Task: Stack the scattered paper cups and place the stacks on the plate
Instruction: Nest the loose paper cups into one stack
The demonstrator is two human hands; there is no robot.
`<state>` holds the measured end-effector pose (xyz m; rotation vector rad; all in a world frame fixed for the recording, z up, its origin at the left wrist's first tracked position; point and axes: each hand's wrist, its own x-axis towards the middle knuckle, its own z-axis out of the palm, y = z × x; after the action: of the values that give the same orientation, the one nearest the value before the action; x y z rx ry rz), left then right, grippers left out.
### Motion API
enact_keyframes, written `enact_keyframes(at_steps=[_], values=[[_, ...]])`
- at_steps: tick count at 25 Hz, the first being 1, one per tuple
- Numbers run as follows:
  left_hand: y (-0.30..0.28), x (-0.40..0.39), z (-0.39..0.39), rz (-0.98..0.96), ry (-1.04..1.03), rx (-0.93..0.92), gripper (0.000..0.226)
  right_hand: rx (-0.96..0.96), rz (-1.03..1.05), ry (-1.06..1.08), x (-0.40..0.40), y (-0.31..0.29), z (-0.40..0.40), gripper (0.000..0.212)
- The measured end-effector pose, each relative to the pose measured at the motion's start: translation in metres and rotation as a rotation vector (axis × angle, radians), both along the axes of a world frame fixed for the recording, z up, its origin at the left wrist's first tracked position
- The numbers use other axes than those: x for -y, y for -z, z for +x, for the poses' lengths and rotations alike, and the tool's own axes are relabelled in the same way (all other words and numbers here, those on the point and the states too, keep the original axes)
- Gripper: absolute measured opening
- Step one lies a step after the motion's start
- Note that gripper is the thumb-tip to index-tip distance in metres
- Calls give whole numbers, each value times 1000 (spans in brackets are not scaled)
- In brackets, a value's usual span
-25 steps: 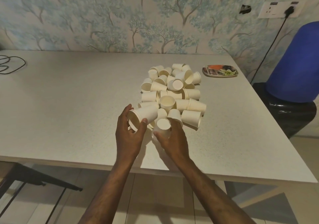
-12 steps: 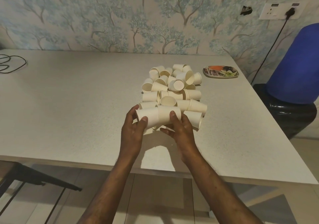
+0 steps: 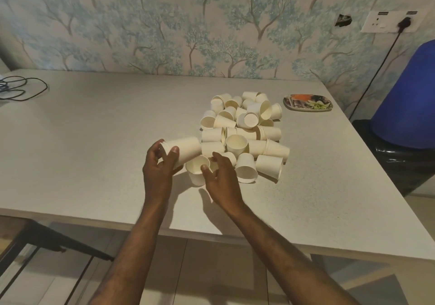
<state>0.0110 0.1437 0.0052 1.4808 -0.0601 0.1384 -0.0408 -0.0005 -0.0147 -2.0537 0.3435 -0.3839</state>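
Note:
A heap of several white paper cups (image 3: pixel 244 130) lies on the white table (image 3: pixel 94 140), most on their sides. My left hand (image 3: pixel 160 170) grips a short stack of nested cups (image 3: pixel 186 149), held sideways with the rim to the left. My right hand (image 3: pixel 221 177) touches a single cup (image 3: pixel 196 170) at the near edge of the heap, thumb on its rim and fingers spread; the grasp is loose. A patterned plate (image 3: pixel 307 102) sits at the far right of the table, beyond the heap.
A black cable (image 3: pixel 21 88) coils at the table's far left. A blue container (image 3: pixel 409 97) on a black base stands off the right edge. A wall socket with a plugged cord (image 3: pixel 386 22) hangs above. The near table edge runs just under my wrists.
My hands pushed two cups together into one stack, which stays in my left hand. My right hand let go of it and dropped to another cup at the heap's near edge.

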Motion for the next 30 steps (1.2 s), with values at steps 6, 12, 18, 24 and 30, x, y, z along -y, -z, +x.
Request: enact_keyframes(at_steps=[6,12,18,24,30], values=[[7,-12,11,29,-55,-1,43,-140,-391,-67,-15,10,22,89],[10,-19,14,106,-56,-2,49,-56,-495,16,-18,19,31,78],[10,-15,14,260,41,30,56,173,-558,28,-12,10,26,93],[-2,2,31,348,175,29,60,204,-532,-101,7,-11,34,92],[-10,27,51,264,352,11,46,219,-716,-222,24,-31,47,92]])
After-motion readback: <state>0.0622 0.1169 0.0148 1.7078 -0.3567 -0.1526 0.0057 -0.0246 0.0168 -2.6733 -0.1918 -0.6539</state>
